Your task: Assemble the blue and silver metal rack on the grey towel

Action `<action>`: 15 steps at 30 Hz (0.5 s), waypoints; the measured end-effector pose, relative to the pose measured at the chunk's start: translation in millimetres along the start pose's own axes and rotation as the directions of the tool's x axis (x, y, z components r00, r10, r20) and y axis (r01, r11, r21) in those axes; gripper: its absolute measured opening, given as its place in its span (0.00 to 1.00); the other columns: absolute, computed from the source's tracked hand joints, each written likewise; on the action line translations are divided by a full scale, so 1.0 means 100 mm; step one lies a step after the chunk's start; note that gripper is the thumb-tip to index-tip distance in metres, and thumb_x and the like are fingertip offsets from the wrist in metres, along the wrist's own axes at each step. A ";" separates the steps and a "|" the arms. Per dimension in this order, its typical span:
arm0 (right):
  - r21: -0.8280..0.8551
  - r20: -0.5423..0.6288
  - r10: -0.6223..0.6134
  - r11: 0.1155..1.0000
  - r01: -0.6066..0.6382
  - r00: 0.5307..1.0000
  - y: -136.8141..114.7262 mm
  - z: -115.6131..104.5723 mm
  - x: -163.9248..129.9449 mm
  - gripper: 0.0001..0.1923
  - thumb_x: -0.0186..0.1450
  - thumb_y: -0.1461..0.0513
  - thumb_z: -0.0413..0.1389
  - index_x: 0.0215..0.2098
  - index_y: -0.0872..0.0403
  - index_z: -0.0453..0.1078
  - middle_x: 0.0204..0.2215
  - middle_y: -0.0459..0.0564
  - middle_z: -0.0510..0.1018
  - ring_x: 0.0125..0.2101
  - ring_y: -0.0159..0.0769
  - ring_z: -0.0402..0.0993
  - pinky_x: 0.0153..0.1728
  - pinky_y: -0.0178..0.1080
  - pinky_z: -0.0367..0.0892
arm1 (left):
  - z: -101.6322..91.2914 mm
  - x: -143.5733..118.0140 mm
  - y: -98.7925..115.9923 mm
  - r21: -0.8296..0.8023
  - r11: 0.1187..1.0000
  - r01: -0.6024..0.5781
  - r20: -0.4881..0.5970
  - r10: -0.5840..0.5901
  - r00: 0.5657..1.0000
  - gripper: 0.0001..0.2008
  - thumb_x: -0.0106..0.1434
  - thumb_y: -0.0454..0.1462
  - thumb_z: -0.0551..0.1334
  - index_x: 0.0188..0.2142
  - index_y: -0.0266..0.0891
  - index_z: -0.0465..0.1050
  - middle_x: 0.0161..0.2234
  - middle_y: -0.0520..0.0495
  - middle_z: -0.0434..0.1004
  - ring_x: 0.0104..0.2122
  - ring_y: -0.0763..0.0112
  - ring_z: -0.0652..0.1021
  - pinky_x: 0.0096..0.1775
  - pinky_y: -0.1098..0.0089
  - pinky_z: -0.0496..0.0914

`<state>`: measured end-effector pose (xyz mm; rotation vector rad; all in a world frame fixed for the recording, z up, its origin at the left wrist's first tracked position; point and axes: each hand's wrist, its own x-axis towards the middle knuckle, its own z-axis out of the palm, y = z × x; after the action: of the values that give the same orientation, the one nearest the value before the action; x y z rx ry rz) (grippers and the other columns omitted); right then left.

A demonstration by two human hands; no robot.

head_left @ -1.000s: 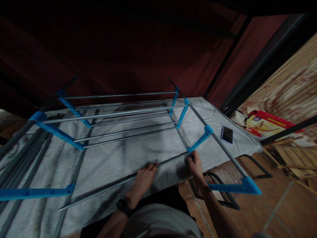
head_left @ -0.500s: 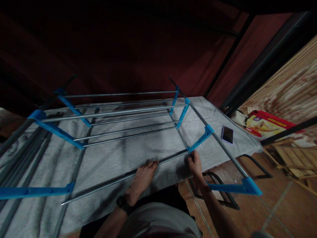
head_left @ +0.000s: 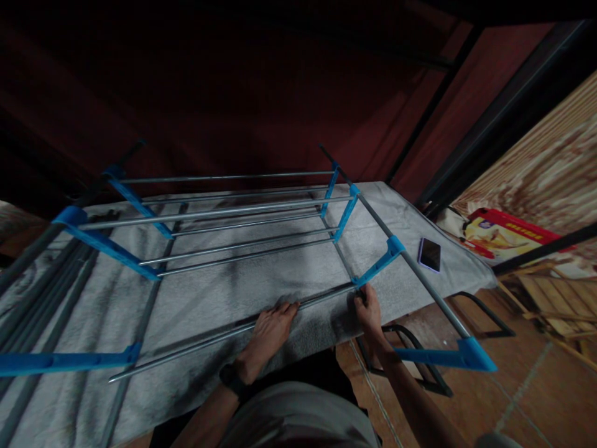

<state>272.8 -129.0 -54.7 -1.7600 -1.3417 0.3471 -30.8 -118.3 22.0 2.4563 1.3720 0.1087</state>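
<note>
A rack frame of grey metal tubes and blue plastic brackets lies on its side on a table. My left hand (head_left: 275,325) is closed round a loose-ended metal tube (head_left: 186,348) near the front edge. The tube's left end rests over a grey upright pole (head_left: 147,311); its right end meets a blue bracket (head_left: 380,264). My right hand (head_left: 368,305) grips the lower end of that bracket, at the joint. Its fingertips are partly hidden. Farther back, several crossbars (head_left: 242,210) span the left and right brackets.
A grey cloth (head_left: 209,298) covers the table. Several loose tubes (head_left: 51,292) lie at the left. A phone (head_left: 429,254) rests on the right, near a red and yellow box (head_left: 508,233). Black metal stool frames (head_left: 420,348) and a wooden chair (head_left: 550,298) stand on the tiled floor.
The free left end of the metal tube has shifted slightly left and down. The right-hand bracket has moved a little to the right. Both hands keep nearly the same place.
</note>
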 end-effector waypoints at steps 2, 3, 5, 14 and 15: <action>0.006 -0.002 0.007 1.000 -0.007 1.000 0.00 0.00 0.00 0.32 0.58 0.60 0.49 0.61 0.55 0.62 0.47 0.57 0.73 0.49 0.47 0.69 0.54 0.53 0.65 | 0.01 0.01 -0.01 -0.010 1.000 -0.003 -0.013 0.002 1.000 0.25 0.68 0.27 0.47 0.61 0.41 0.67 0.51 0.42 0.78 0.45 0.61 0.79 0.44 0.63 0.70; 0.008 -0.004 0.013 1.000 -0.013 1.000 0.00 0.01 0.00 0.31 0.58 0.60 0.49 0.61 0.55 0.62 0.47 0.57 0.72 0.49 0.47 0.69 0.54 0.53 0.65 | 0.01 0.02 -0.02 -0.016 1.000 -0.003 -0.016 0.003 1.000 0.25 0.68 0.27 0.47 0.60 0.41 0.67 0.51 0.42 0.78 0.45 0.61 0.79 0.44 0.63 0.70; 0.007 -0.008 0.029 1.000 -0.029 1.000 -0.01 0.01 0.00 0.31 0.58 0.59 0.49 0.60 0.55 0.63 0.47 0.57 0.73 0.49 0.47 0.69 0.54 0.53 0.65 | 0.01 0.03 -0.03 -0.028 1.000 -0.002 -0.015 0.002 1.000 0.24 0.68 0.28 0.48 0.60 0.41 0.68 0.50 0.42 0.78 0.45 0.61 0.79 0.44 0.63 0.70; 0.003 -0.006 0.038 0.999 -0.038 0.999 -0.04 0.00 -0.01 0.30 0.59 0.57 0.49 0.59 0.55 0.63 0.46 0.56 0.73 0.47 0.46 0.68 0.53 0.52 0.64 | 0.14 0.03 -0.06 -0.040 0.999 0.005 -0.029 -0.006 1.000 0.22 0.70 0.30 0.47 0.60 0.40 0.68 0.52 0.42 0.77 0.48 0.61 0.78 0.48 0.62 0.69; 0.005 0.001 0.047 0.999 -0.047 0.999 -0.02 0.00 -0.01 0.29 0.59 0.56 0.50 0.58 0.55 0.64 0.45 0.56 0.73 0.47 0.46 0.68 0.53 0.51 0.64 | 0.16 0.02 -0.05 -0.042 0.999 0.005 -0.031 -0.006 0.999 0.23 0.70 0.30 0.47 0.60 0.40 0.67 0.53 0.42 0.77 0.49 0.61 0.78 0.48 0.62 0.69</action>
<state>271.3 -129.5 -53.5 -1.7902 -1.3006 0.3773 -30.6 -117.7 5.4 2.4259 1.3747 0.1742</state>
